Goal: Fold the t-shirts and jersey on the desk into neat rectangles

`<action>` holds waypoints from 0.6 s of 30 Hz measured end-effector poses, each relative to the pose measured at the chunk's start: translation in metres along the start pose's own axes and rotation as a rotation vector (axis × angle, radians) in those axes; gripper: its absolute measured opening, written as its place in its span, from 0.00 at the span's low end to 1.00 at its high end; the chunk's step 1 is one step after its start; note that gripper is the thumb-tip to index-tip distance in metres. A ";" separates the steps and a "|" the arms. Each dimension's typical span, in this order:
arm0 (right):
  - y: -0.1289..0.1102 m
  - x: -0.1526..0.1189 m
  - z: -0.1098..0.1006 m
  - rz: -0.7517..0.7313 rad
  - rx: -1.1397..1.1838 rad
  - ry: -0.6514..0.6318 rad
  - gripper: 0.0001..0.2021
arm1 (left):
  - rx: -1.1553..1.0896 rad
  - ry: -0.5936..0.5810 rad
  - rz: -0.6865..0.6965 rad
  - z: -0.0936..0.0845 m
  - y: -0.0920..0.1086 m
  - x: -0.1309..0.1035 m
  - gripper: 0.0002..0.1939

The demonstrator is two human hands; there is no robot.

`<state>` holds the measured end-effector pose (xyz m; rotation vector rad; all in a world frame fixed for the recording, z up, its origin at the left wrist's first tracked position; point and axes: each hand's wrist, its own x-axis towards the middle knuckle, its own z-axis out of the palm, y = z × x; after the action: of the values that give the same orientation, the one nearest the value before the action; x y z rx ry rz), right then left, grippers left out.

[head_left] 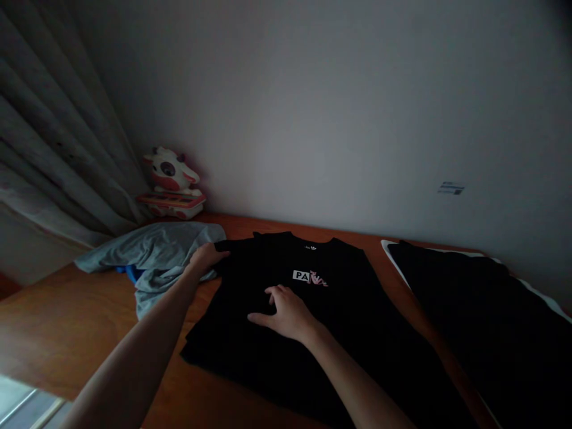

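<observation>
A black T-shirt point(348, 322) lies spread on the wooden surface, its collar toward the wall. On its chest are a small white label reading "PA" and a pink figure. My left hand point(208, 257) grips the end of the shirt's left-side sleeve, fingers closed on the cloth. Over the middle of the shirt, just below the print, is my right hand point(286, 313). Its thumb and fingers are apart with nothing between them; whether it touches the cloth I cannot tell.
A crumpled grey cloth point(156, 250) with something blue under it lies left of the shirt. Behind it stands a cow-shaped toy keyboard point(172, 185). Dark folded clothing point(482, 310) with a white edge lies at right. A curtain point(58, 131) hangs at left; the wall point(313, 119) bounds the back.
</observation>
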<state>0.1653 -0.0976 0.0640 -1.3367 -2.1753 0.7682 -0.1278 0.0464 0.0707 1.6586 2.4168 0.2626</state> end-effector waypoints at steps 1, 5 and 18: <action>-0.004 0.003 0.004 0.026 0.044 -0.041 0.28 | -0.006 -0.009 -0.005 -0.001 0.001 0.002 0.23; -0.019 0.004 0.009 -0.002 0.212 -0.290 0.15 | -0.060 -0.011 0.003 -0.002 0.005 0.003 0.13; 0.009 0.032 -0.009 0.324 0.890 0.054 0.30 | -0.165 0.204 0.731 -0.030 0.072 -0.108 0.21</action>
<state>0.1639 -0.0636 0.0676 -1.1753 -1.2757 1.5541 -0.0329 -0.0294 0.1253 2.4550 1.7307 0.7391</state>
